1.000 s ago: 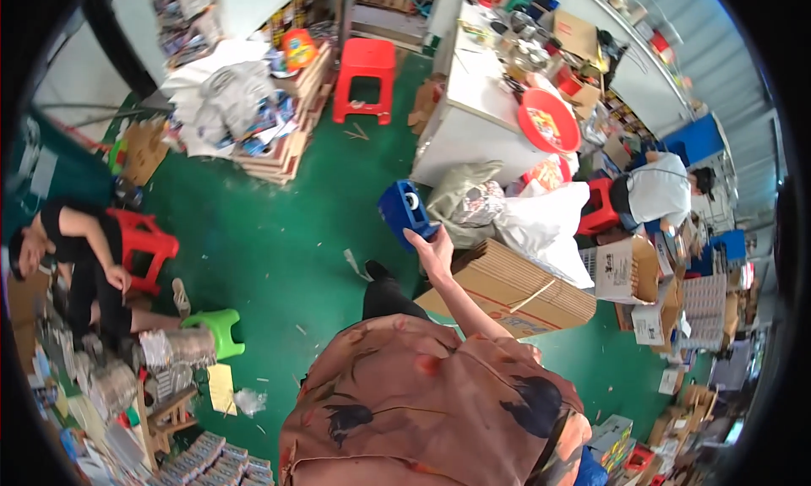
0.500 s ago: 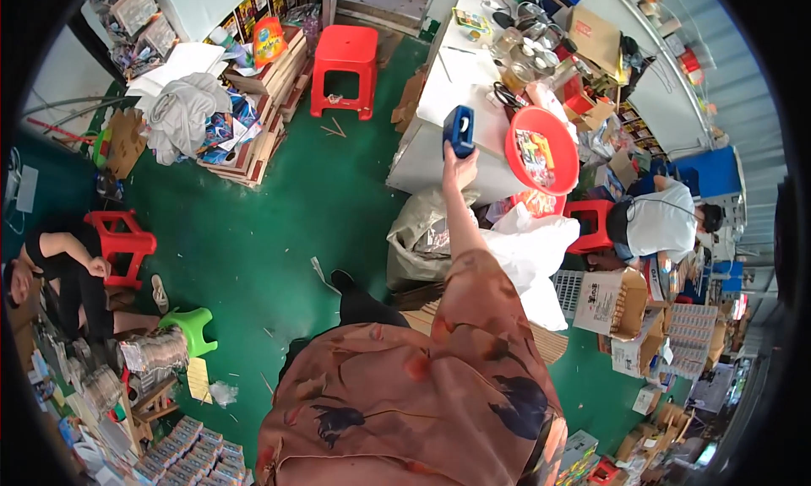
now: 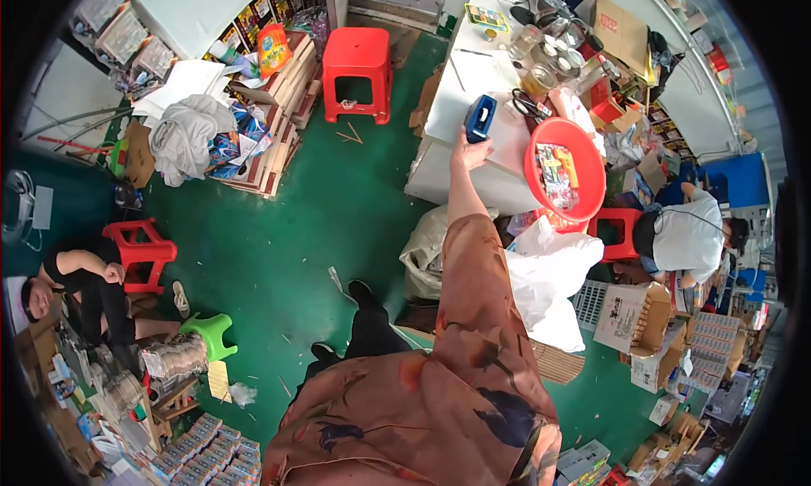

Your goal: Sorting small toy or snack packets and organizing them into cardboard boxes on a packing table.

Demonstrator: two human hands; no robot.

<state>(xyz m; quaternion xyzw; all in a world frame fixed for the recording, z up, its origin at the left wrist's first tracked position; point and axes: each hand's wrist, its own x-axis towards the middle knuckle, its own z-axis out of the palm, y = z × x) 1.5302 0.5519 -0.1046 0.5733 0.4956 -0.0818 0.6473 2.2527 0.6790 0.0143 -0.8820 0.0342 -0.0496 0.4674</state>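
My right arm, in a rust-brown patterned sleeve, stretches forward to the near left part of the white table. My right hand [image 3: 471, 153] is closed on the near end of a blue tape dispenser [image 3: 481, 119], with the thumb along its left side. The dispenser is at the white tabletop [image 3: 456, 93]; whether it rests fully on it I cannot tell. Right of the hand stands a red plastic basin [image 3: 541, 161] with colourful packets [image 3: 558, 175] in it. Black-handled scissors [image 3: 530, 106] lie beyond the basin's left rim. My left hand is out of sight.
A red stool [image 3: 356, 64] stands ahead on the green floor, beside stacked boards [image 3: 283, 119]. White sacks [image 3: 549, 275] lean below the table. One person [image 3: 89, 292] sits at left near a green stool [image 3: 211, 334]; another [image 3: 684, 228] works at right near open cartons [image 3: 621, 317].
My right hand has moved slightly forward with the tape dispenser, farther in over the tabletop. The whole view has shifted, and both my feet now show below.
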